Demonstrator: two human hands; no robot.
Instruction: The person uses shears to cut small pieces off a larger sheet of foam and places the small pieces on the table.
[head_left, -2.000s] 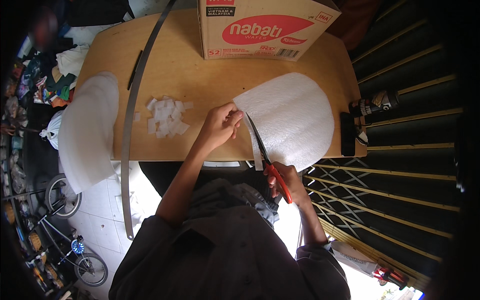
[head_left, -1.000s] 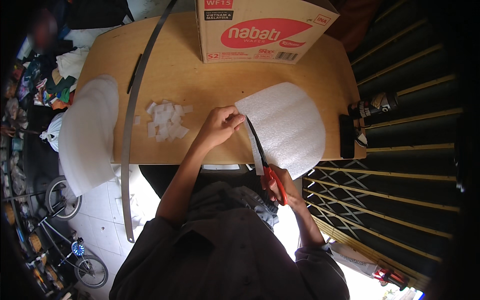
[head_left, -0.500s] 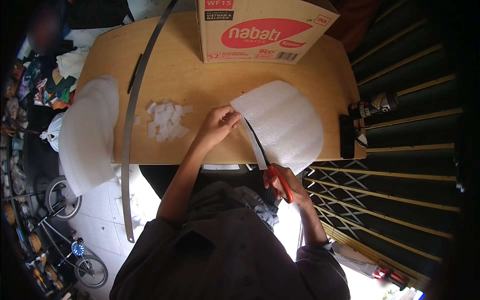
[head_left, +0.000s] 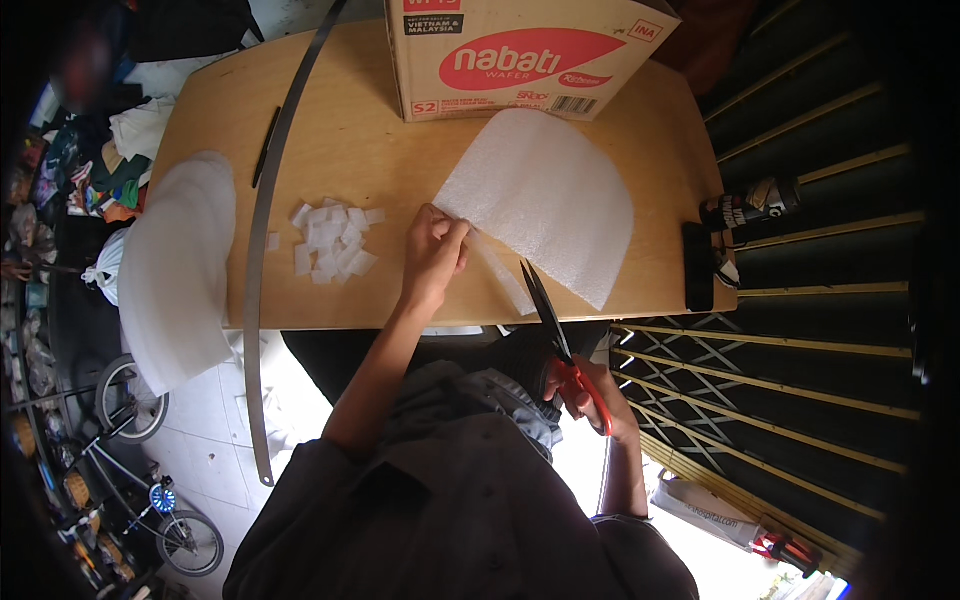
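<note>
My left hand (head_left: 437,250) pinches the left corner of a white foam sheet (head_left: 545,195), together with a narrow foam strip (head_left: 503,273) that hangs along the sheet's near edge. Whether the strip is still joined at that corner is hidden by my fingers. In my right hand (head_left: 590,390) is a pair of scissors (head_left: 546,312) with red handles and dark blades. The blades point up and away from me, slightly parted, their tips just short of the sheet. A heap of small white foam pieces (head_left: 335,240) lies on the table, left of my left hand.
A cardboard box (head_left: 520,65) stands at the table's far side. A long metal ruler (head_left: 262,230) and a black pen (head_left: 267,148) lie left on the wooden table (head_left: 350,110). More foam sheeting (head_left: 180,270) drapes over the left edge. At right are a dark can (head_left: 750,207) and a metal gate (head_left: 800,295).
The scissors have drawn back toward me, out of the foam. The sheet has shifted away and turned, and the strip now stands apart from its near edge.
</note>
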